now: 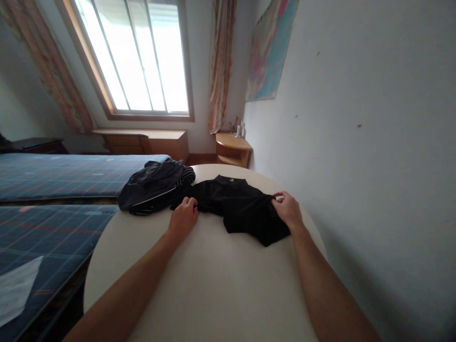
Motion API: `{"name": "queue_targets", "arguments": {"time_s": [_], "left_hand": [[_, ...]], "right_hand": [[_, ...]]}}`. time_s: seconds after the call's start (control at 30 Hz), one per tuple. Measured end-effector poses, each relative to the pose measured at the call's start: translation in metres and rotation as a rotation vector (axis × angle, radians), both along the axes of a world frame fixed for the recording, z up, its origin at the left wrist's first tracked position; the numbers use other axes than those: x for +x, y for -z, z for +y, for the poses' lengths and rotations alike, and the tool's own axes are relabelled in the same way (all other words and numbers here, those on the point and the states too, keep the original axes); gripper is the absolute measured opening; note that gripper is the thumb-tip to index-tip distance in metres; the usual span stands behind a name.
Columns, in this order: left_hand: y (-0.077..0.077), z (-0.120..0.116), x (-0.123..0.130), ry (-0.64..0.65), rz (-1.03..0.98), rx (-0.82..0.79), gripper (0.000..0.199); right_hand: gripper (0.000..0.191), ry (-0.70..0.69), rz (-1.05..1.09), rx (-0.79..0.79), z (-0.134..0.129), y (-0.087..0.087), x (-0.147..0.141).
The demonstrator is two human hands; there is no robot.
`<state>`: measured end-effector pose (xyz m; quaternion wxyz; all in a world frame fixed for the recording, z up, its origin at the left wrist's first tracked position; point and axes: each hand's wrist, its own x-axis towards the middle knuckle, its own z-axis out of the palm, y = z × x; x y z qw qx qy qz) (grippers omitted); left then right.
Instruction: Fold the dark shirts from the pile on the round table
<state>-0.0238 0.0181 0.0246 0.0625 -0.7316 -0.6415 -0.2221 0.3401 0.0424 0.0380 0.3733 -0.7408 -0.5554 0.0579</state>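
A black garment (242, 202) lies crumpled across the far part of a round white table (221, 285), its collar pointing away from me. My left hand (184, 216) is closed on the garment's left edge. At its right edge, my right hand (288, 209) pinches the cloth between thumb and fingers. Left of the garment, beyond my left hand, sits a heap of dark clothing (155, 186) with white stripes.
Beds with blue plaid mattresses (71, 175) stand to the left, one bearing a white paper (19, 287). A wall (374, 180) runs close along the right. Behind the table are a wooden desk (164, 137) and a corner shelf (233, 141).
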Motion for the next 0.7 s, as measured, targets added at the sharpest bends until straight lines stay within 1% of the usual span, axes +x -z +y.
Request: {"name": "queue_targets", "arguments": {"time_s": [0.1, 0.17, 0.23, 0.3, 0.33, 0.43, 0.5, 0.6, 0.7], "left_hand": [[0.006, -0.005, 0.012, 0.077, 0.045, -0.041, 0.032], [0.01, -0.006, 0.015, 0.115, 0.056, -0.046, 0.04], [0.014, -0.004, 0.015, 0.146, 0.056, -0.041, 0.041], [0.017, -0.001, 0.014, 0.175, 0.068, -0.043, 0.038], [0.018, 0.001, 0.014, 0.188, 0.078, -0.047, 0.036], [0.019, 0.003, 0.017, 0.228, 0.091, -0.048, 0.035], [0.02, 0.003, 0.019, 0.236, 0.091, -0.042, 0.037], [0.022, 0.002, 0.021, 0.241, 0.079, -0.049, 0.04], [0.026, 0.0, 0.021, 0.286, 0.05, -0.056, 0.042]], "right_hand": [[0.019, -0.116, 0.044, -0.014, -0.005, -0.004, -0.014], [0.026, -0.19, 0.034, -0.029, -0.009, -0.005, -0.024], [0.037, -0.269, 0.01, -0.076, -0.012, -0.007, -0.03], [0.049, -0.356, -0.056, -0.162, -0.015, -0.008, -0.035], [0.051, -0.394, -0.104, -0.211, -0.016, -0.008, -0.036], [0.051, -0.444, -0.234, -0.313, -0.02, -0.009, -0.038], [0.051, -0.457, -0.252, -0.327, -0.021, -0.008, -0.038], [0.05, -0.498, -0.214, -0.292, -0.02, -0.007, -0.037], [0.037, -0.49, -0.165, -0.191, -0.016, -0.007, -0.035]]}}
